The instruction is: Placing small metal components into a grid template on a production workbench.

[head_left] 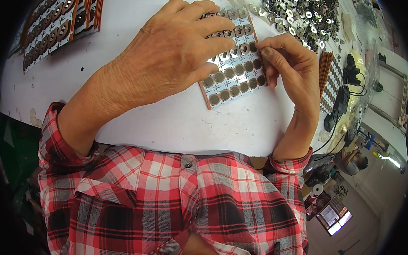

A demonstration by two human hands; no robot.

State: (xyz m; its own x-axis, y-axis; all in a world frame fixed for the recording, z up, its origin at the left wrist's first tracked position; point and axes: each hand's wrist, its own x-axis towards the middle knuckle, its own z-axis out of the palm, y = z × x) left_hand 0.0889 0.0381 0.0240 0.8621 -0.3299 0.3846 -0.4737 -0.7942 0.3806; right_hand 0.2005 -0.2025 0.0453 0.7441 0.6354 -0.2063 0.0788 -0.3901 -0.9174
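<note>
A white circuit-board panel (231, 83) lies slightly turned on the table, with copper-brown edges. Rows of round pads or discs cover it; the lower rows look plain and dark, while the upper ones bear small metal pieces with diamond-shaped openings. My left hand (166, 54) hovers over or rests on the panel's upper left, its fingers stretched out and apart, hiding that part. At the right edge, my right hand (293, 67) is closed in a pinch of thumb and forefinger by the end of a row. Whatever sits between those fingertips is hidden.
Loose small metal pieces (306, 18) are heaped beyond my right hand. Stacked panels (54, 30) stand at the far left, another stack (332, 80) at the right. Black adapters (343, 98) with cables lie along the right edge. A person (350, 162) is in the background.
</note>
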